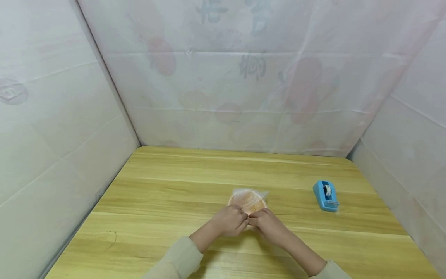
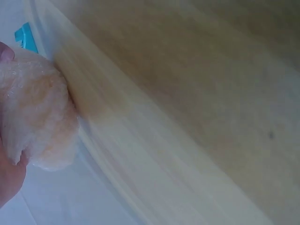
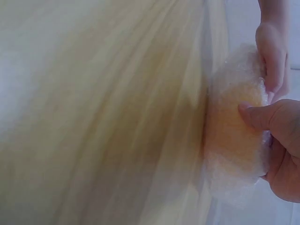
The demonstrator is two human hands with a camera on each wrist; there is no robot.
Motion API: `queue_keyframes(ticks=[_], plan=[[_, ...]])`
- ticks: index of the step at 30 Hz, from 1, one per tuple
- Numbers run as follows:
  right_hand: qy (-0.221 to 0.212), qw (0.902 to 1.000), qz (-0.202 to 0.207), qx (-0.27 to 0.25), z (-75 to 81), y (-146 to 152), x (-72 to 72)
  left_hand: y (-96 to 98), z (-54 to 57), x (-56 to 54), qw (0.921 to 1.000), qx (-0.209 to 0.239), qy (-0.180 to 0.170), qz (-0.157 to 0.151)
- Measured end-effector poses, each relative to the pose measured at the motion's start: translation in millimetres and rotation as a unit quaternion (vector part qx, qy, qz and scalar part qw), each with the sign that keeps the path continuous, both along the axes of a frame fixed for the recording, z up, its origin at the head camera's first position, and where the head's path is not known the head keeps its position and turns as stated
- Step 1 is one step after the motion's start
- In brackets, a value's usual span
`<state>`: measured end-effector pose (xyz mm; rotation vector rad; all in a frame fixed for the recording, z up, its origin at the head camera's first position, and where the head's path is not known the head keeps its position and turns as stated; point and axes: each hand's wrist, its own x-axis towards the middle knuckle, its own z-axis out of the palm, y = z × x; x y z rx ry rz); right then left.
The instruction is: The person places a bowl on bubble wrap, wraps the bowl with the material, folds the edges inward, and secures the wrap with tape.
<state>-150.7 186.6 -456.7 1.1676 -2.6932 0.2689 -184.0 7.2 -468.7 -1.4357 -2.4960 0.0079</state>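
Observation:
A round, orange-tinted thing in clear bubble wrap (image 1: 249,198) sits at the middle front of the wooden table; what lies inside is veiled by the plastic. My left hand (image 1: 230,220) grips its near left edge. From the near right, my right hand (image 1: 268,224) pinches the wrap, the fingertips of both hands meeting at the near edge. In the right wrist view, the right thumb (image 3: 253,115) presses on the orange face of the bundle. Puffy, crinkled plastic fills the left side of the left wrist view, with part of the left hand (image 2: 10,180) below it.
A blue tape dispenser (image 1: 325,195) with a roll of tape stands on the right of the table (image 1: 167,193). Pale fabric walls (image 1: 223,93) with faint prints enclose the back and both sides.

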Motion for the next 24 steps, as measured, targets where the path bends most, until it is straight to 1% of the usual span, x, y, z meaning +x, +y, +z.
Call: queue_keyframes(ticks=[5,8,11,13,14,15,17,19,21,22,24], plan=[[0.0,0.9998,-0.015,0.01,-2.9,1,2.4,-0.7,1.2,-0.1,0.9994,0.0,-0.033,0.006],[-0.008,0.9998,-0.016,-0.001,-3.8,3,2.4,-0.5,2.8,-0.6,0.999,-0.006,-0.042,0.009],[-0.019,0.9989,-0.007,-0.042,-6.4,8,2.7,-0.1,3.0,-0.6,0.9981,-0.015,-0.059,0.015],[-0.035,0.9955,-0.013,-0.087,-7.1,13,4.6,0.0,2.4,-0.7,0.9972,-0.021,-0.07,0.019],[-0.033,0.9932,-0.015,-0.111,-7.1,15,5.2,0.3,2.1,-0.8,0.9967,-0.023,-0.075,0.02],[-0.031,0.9899,-0.022,-0.137,-6.4,18,6.0,0.7,2.0,-0.8,0.9962,-0.023,-0.082,0.021],[-0.013,0.9826,-0.051,-0.178,-4.0,26,6.8,1.7,2.1,-0.6,0.9957,-0.023,-0.088,0.02],[0.026,0.973,-0.086,-0.213,-1.9,35,5.2,2.4,2.4,-0.3,0.9956,-0.022,-0.089,0.017],[0.057,0.9585,-0.135,-0.245,0.5,46,3.3,2.8,2.9,0.6,0.9961,-0.022,-0.085,0.015],[0.066,0.9494,-0.164,-0.259,1.5,52,2.6,3.0,3.2,1.1,0.9963,-0.023,-0.081,0.015],[0.059,0.9287,-0.224,-0.29,4.9,66,2.5,3.4,3.5,1.6,0.9968,-0.023,-0.075,0.015]])
